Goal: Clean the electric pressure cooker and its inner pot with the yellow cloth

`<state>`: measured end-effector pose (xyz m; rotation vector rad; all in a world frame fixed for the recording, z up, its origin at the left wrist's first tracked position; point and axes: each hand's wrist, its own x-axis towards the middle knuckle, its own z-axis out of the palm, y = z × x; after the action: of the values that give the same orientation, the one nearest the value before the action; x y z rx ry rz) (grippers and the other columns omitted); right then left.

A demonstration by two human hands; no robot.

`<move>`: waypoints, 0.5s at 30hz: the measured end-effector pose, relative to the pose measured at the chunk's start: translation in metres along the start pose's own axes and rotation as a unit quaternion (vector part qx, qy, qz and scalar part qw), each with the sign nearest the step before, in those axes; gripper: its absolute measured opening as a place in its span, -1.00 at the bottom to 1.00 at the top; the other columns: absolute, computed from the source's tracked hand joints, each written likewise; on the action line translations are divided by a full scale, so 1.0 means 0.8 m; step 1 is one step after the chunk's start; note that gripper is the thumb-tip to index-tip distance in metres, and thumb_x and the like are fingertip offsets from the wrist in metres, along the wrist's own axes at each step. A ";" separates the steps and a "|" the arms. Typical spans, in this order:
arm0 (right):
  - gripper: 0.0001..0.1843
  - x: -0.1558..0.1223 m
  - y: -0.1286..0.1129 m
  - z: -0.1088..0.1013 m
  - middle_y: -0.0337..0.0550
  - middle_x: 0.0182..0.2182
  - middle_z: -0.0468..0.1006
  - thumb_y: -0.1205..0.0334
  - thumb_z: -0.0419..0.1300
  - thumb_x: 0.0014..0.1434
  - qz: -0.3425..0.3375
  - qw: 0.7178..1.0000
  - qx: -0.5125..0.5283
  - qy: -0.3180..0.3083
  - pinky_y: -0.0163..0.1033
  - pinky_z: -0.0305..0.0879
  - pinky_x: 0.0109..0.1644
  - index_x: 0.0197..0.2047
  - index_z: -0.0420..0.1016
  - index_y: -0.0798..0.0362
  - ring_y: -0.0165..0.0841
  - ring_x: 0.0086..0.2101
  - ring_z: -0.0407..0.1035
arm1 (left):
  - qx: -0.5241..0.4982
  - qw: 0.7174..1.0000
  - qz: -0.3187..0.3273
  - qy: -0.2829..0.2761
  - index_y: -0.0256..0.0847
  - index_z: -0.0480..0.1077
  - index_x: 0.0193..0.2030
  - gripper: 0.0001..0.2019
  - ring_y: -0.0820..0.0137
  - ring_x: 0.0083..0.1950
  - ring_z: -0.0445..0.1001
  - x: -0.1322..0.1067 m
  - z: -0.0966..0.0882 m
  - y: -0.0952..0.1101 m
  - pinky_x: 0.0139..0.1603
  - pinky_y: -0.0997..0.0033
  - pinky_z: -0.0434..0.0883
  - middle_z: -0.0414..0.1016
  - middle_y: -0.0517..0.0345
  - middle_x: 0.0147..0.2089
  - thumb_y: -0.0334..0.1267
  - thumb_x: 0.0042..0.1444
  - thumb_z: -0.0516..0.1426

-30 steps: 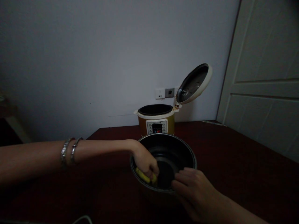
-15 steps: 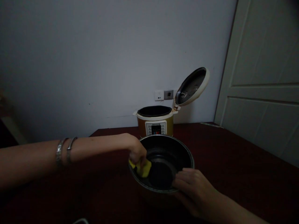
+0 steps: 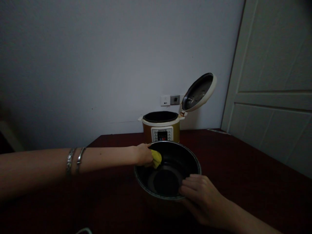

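A dark, round inner pot is tilted toward me above the dark red table. My left hand is closed on a yellow cloth and presses it against the pot's inner wall at the upper left. My right hand grips the pot's rim at the lower right, fingers inside and thumb side hidden beneath. Just behind the pot is a pressure cooker with a control panel on its front. Its round lid is raised on the hinge at the right.
The table reaches back to a pale wall with two socket plates behind the cooker. A white panelled door stands at the right. Part of a pale curved object shows at the bottom edge.
My left hand has moved the yellow cloth up and slightly right along the pot's inside wall. My right hand keeps its hold on the rim. The whole view has shifted slightly.
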<state>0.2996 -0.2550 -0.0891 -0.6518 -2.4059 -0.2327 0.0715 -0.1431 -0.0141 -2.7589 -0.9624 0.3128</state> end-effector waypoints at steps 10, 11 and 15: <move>-0.92 -0.001 -0.005 -0.007 -0.21 -0.44 0.46 0.40 0.06 0.12 0.087 0.992 0.068 -0.056 -0.29 0.09 -0.36 -0.38 0.28 0.05 -0.41 -0.44 0.30 | -0.490 0.802 0.053 -0.338 -0.24 0.35 -0.37 -0.90 0.50 -0.46 0.39 -0.003 -0.033 0.046 -0.36 0.46 0.39 0.38 0.29 -0.52 -0.28 0.01 0.06; -0.93 0.001 -0.007 -0.010 -0.20 -0.40 0.46 0.39 0.09 0.09 0.133 0.985 0.094 -0.060 -0.31 0.13 -0.35 -0.34 0.27 0.05 -0.41 -0.41 0.32 | -0.515 0.790 0.043 -0.330 -0.24 0.34 -0.36 -0.91 0.50 -0.48 0.40 0.000 -0.028 0.047 -0.37 0.45 0.41 0.38 0.29 -0.53 -0.29 0.00 0.06; -0.64 0.023 -0.013 -0.029 -0.11 -0.23 0.47 0.35 0.18 -0.03 0.258 0.944 0.170 -0.118 -0.33 0.22 -0.31 -0.12 0.25 0.07 -0.37 -0.31 0.38 | -0.626 0.714 0.013 -0.314 -0.25 0.27 -0.28 -0.77 0.43 -0.47 0.46 0.008 -0.014 0.047 -0.31 0.28 0.47 0.42 0.23 -0.50 -0.41 -0.14 -0.04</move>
<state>0.2941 -0.2644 -0.0595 -1.1567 -2.3087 0.4957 0.1015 -0.1698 -0.0136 -3.9779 -1.8063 0.9428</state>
